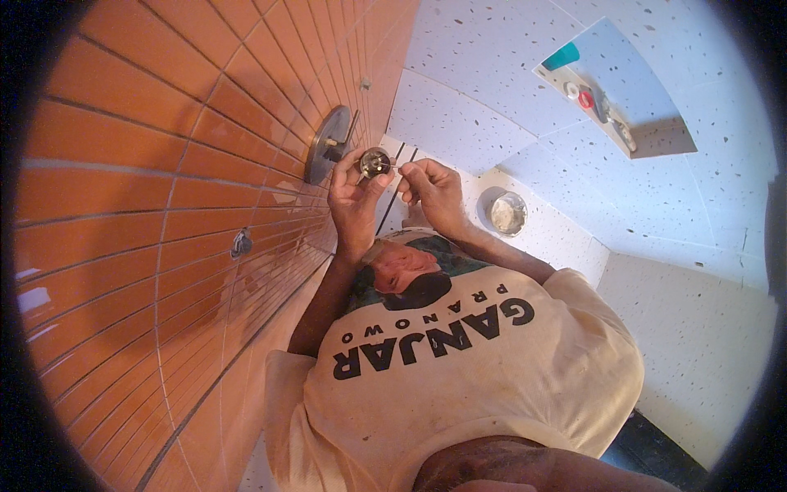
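My left hand [354, 205] is closed around a small round metal fitting [375, 161], its hollow side with brass-coloured parts turned up toward me. Close on its right, my right hand [434, 193] pinches a thin metal piece [395, 167] whose tip reaches into the fitting. Whether that piece is a tool or a screw is too small to tell. Just beyond my left hand, a round grey metal plate [332, 131] sits against the orange tiled wall, with a brass-coloured stem sticking out of its middle.
The orange tiled wall [123, 238] runs along my left, with a small metal outlet [241, 243] in it. A speckled pale wall [484, 74] holds a niche [672, 139] with a teal cup [561, 56] and small parts. A round container [507, 213] stands on the floor.
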Action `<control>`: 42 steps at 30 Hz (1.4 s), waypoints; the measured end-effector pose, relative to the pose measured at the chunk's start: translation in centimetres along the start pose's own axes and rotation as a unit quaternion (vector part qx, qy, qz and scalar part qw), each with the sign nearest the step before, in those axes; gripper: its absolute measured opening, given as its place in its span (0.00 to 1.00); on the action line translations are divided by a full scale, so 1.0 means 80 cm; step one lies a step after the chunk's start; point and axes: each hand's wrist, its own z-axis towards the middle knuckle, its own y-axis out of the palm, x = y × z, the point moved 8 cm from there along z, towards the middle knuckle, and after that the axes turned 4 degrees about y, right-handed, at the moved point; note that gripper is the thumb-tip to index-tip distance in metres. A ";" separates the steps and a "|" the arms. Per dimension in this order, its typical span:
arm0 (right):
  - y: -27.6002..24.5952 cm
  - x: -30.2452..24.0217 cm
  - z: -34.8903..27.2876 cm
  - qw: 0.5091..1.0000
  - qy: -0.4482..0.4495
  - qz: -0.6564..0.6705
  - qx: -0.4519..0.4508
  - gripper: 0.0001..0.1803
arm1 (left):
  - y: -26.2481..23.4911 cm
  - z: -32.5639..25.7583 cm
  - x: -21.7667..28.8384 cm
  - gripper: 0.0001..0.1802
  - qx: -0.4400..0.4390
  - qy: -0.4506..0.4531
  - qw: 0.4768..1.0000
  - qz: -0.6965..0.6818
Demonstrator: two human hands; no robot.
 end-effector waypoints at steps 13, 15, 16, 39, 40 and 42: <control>0.004 0.006 -0.005 0.996 0.058 0.064 -0.002 0.13 | -0.003 -0.007 -0.002 0.25 0.010 0.017 0.999 0.046; 0.004 0.004 -0.005 0.998 0.048 0.050 0.001 0.14 | -0.003 -0.007 -0.002 0.25 0.009 0.023 0.998 0.049; 0.004 0.001 -0.006 0.998 0.042 0.038 0.002 0.14 | -0.002 -0.007 -0.002 0.25 0.009 0.025 0.999 0.047; 0.008 -0.039 -0.013 0.997 -0.039 -0.071 0.013 0.11 | 0.005 -0.003 0.000 0.25 0.012 -0.010 1.000 -0.017; 0.007 -0.038 -0.012 0.997 -0.036 -0.068 0.013 0.12 | 0.006 -0.002 0.000 0.25 0.011 -0.010 1.000 -0.016; 0.006 -0.037 -0.012 0.997 -0.032 -0.069 0.017 0.12 | 0.007 -0.001 0.000 0.25 0.010 -0.013 1.000 -0.019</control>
